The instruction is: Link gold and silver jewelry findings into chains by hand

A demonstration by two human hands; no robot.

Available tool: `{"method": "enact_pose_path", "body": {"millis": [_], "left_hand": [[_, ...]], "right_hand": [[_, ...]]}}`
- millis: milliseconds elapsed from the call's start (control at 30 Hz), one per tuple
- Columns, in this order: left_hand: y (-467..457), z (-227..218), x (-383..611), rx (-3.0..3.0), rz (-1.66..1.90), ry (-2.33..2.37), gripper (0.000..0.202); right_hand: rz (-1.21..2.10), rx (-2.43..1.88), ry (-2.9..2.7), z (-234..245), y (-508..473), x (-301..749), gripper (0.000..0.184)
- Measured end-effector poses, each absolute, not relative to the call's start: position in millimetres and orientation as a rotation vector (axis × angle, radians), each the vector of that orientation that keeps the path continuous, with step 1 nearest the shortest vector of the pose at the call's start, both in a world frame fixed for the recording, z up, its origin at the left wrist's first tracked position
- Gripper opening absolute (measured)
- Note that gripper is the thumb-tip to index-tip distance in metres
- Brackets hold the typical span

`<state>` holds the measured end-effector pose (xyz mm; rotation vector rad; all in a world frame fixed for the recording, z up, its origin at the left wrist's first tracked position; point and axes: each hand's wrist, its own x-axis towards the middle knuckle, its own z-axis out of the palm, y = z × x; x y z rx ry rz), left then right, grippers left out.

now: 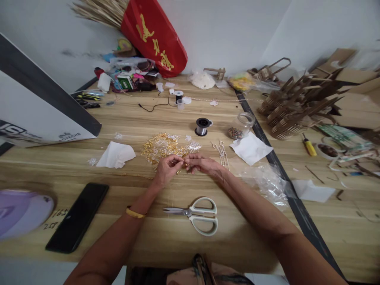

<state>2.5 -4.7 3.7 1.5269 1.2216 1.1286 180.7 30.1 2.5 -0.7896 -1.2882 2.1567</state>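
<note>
Wooden tabletop (133,120) below, left hand (166,168) and right hand (203,163) pinch side-by-side.

Beads (152,148) shiny, metal-look; scissor blades (175,211) smooth mtl, hndls (204,218) plstc; tbl (184,251) smooth wd-grain.

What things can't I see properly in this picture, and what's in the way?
All in the head view:
- Whatever may be between the fingertips of the left hand and right hand: hidden by fingers, and too small.
- Single shapes in the gold pile: too small, partly behind the hands.
- The whole purple thing: cut off by the left edge.
- The dry stalks' lower ends: hidden by the red bag.
</note>
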Motion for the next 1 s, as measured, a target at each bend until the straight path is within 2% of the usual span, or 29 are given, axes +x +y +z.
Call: {"method": "enact_pose_path", "body": {"millis": [1000], "left_hand": [[-3.0,3.1,3.3,1.402,1.061,1.173,0.015]], "right_hand": [[2.167,-0.765,-1.224,1.7,31.0,179.9,0.028]]}}
